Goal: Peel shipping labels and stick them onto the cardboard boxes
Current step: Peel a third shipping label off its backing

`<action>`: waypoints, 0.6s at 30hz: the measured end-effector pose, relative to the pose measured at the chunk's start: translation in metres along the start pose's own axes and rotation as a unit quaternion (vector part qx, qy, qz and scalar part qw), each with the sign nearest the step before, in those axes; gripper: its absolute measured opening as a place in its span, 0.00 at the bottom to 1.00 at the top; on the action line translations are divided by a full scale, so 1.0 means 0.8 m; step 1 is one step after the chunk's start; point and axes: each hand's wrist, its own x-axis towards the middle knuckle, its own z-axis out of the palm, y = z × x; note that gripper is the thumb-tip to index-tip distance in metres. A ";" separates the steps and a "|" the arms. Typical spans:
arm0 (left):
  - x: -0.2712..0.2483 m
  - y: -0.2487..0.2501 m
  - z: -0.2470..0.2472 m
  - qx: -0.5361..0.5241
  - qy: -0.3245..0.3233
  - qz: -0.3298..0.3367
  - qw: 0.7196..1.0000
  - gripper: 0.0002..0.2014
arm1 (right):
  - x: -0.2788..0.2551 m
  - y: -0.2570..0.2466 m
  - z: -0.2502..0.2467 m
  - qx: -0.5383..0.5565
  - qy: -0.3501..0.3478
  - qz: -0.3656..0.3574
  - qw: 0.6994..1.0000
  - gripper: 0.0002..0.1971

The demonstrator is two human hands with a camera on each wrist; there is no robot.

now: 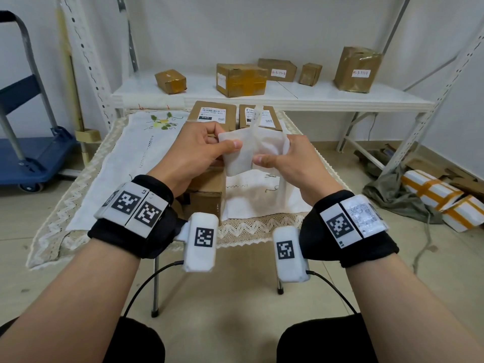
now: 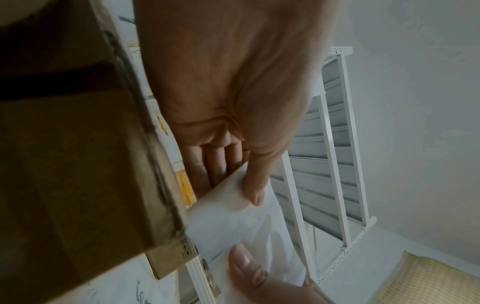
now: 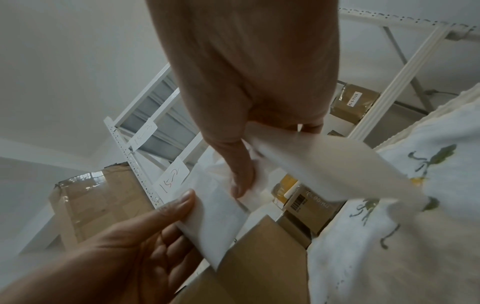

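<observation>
Both hands hold a white label sheet [image 1: 239,155] above the small table. My left hand [image 1: 225,138] pinches its left edge between thumb and fingers; the left wrist view shows the thumb [image 2: 255,193] pressed on the paper [image 2: 233,222]. My right hand [image 1: 275,153] pinches the crumpled right part, and a loose white strip [image 3: 324,164] curls away from its fingers. Which layer is label and which is backing I cannot tell. A plain brown cardboard box [image 1: 208,195] stands under the left hand. Behind it lie two boxes [image 1: 212,113] [image 1: 267,119] with printed labels on top.
The embroidered white tablecloth [image 1: 146,148] covers the table. Behind it a white shelf [image 1: 327,96] carries several taped brown boxes. A blue trolley [image 1: 31,153] stands at left. White parcels with orange tape [image 1: 432,191] and cloth lie on the floor at right.
</observation>
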 end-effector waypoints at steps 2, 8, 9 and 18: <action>0.000 0.000 0.000 -0.003 0.001 -0.002 1.000 0.10 | 0.001 0.001 -0.002 0.007 0.004 0.006 1.000 0.17; 0.001 0.000 -0.003 -0.009 0.000 -0.002 1.000 0.10 | 0.002 0.001 -0.006 0.037 0.000 0.024 0.999 0.17; 0.001 0.000 -0.004 -0.009 0.000 0.000 1.000 0.10 | 0.002 0.001 -0.006 0.044 -0.002 0.027 0.999 0.17; 0.002 -0.002 -0.006 -0.003 -0.003 0.016 1.000 0.13 | -0.011 -0.008 -0.006 0.107 -0.041 0.003 0.993 0.16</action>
